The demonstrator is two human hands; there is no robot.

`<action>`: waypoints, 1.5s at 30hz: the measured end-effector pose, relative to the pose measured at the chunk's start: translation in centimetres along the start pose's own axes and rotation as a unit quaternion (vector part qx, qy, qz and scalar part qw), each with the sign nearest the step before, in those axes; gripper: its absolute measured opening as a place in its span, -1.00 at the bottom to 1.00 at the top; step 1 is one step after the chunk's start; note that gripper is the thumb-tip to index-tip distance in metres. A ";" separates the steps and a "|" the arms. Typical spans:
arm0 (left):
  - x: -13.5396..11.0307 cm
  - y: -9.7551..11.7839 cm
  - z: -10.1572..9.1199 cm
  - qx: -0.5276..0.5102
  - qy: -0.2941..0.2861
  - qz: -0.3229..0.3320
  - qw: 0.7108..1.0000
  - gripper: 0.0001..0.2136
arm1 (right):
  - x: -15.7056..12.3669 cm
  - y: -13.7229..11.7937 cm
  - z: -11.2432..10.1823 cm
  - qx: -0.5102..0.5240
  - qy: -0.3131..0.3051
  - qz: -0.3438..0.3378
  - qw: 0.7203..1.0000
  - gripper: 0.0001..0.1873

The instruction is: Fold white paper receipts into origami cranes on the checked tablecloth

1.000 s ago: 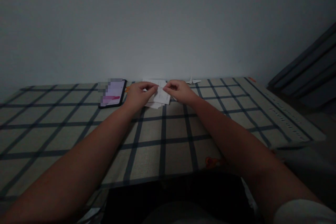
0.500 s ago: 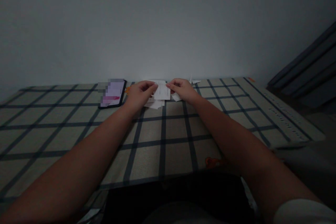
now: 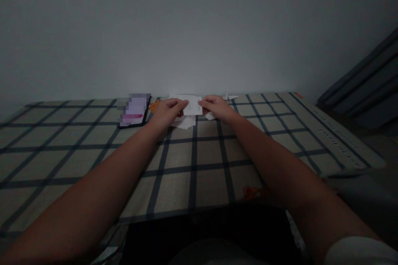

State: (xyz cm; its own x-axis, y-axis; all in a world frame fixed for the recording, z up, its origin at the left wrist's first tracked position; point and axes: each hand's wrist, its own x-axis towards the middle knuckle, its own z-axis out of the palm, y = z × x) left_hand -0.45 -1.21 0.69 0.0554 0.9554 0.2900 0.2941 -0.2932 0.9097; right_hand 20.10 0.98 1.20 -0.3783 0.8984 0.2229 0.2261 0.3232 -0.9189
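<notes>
Between my two hands is a small white sheet of paper [image 3: 193, 107] with faint printing. My left hand [image 3: 169, 111] pinches its left edge between thumb and fingers. On the opposite edge, the fingers of my right hand [image 3: 216, 107] are closed the same way. Beneath the sheet lie more loose white papers [image 3: 184, 123], partly covered by my left hand. Another bit of white paper [image 3: 210, 116] shows under my right hand. Just beyond that hand rests a folded white paper piece [image 3: 230, 97] with pointed tips.
A phone [image 3: 135, 109] with a lit, partly blurred screen lies to the left. The checked tablecloth [image 3: 177, 186] covers the table, which meets a plain wall [image 3: 199, 29] at the back. Dark curtain folds [image 3: 370, 87] hang at the far right.
The paper between my hands now looks shorter and more tilted, its lower edge slightly higher. My right hand has shifted a little; both hands keep their hold.
</notes>
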 end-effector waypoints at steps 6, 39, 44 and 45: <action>0.5 -0.6 -0.1 -0.034 0.032 -0.014 0.999 -0.73 | 0.2 0.4 0.1 0.022 -0.012 0.009 1.000 -0.72; 0.5 -0.4 -0.2 -0.006 0.045 0.021 0.999 -0.78 | 0.5 0.9 -0.1 0.078 -0.004 -0.010 0.997 -0.68; 0.8 -1.1 -0.1 -0.073 0.027 -0.020 0.997 -0.72 | 0.6 1.0 0.1 0.084 -0.024 0.011 0.996 -0.85; 0.8 -1.1 -0.1 -0.078 0.018 -0.026 0.996 -0.72 | 0.5 0.9 0.1 0.079 -0.020 0.018 0.996 -0.87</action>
State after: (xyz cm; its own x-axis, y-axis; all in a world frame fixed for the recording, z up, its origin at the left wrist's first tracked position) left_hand -0.85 -0.15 -0.08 0.0080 0.9683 0.2498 0.1441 -0.2483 0.9579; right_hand 19.98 1.69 0.48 -0.4090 0.8949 0.1783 0.0971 0.2369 -0.9667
